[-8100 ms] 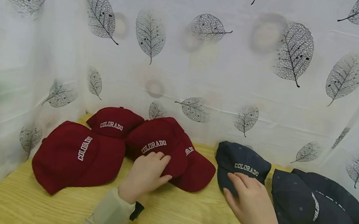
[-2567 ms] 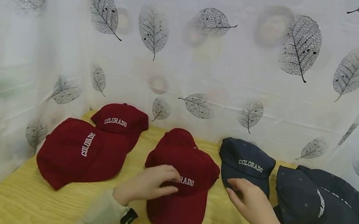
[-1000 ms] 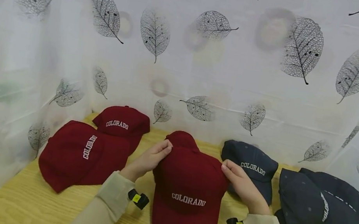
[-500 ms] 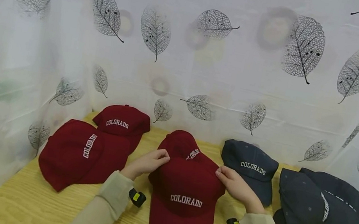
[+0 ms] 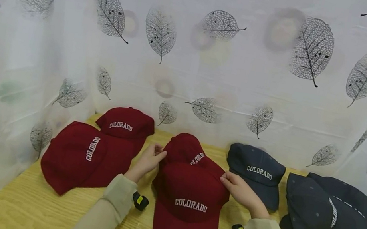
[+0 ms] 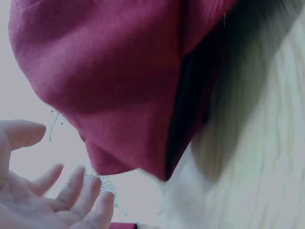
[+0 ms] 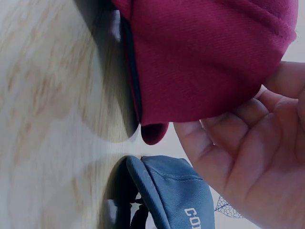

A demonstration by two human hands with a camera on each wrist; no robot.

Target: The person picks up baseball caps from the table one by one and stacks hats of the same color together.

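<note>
In the middle of the head view a red baseball cap (image 5: 185, 226) lettered COLORADO lies brim toward me, overlapping a second red cap (image 5: 181, 146) behind it. My right hand (image 5: 242, 191) pinches the front cap's right back edge; in the right wrist view the thumb and fingers (image 7: 224, 143) are on the red cloth. At the left of these caps is my left hand (image 5: 147, 162). The left wrist view shows its fingers (image 6: 71, 193) loosely bent and apart from the red cap (image 6: 119, 86), holding nothing.
Two more red caps overlap at the left, one in front (image 5: 70, 156) and one behind (image 5: 126, 119). On the right stand a navy cap (image 5: 256, 167) and two overlapping navy caps (image 5: 326, 219). A leaf-print curtain (image 5: 190, 71) hangs behind the wooden table (image 5: 26, 205).
The front red cap has come forward from the left pile, its brim turned toward me, and has been set over the other red cap. My left hand has let go and moved left.
</note>
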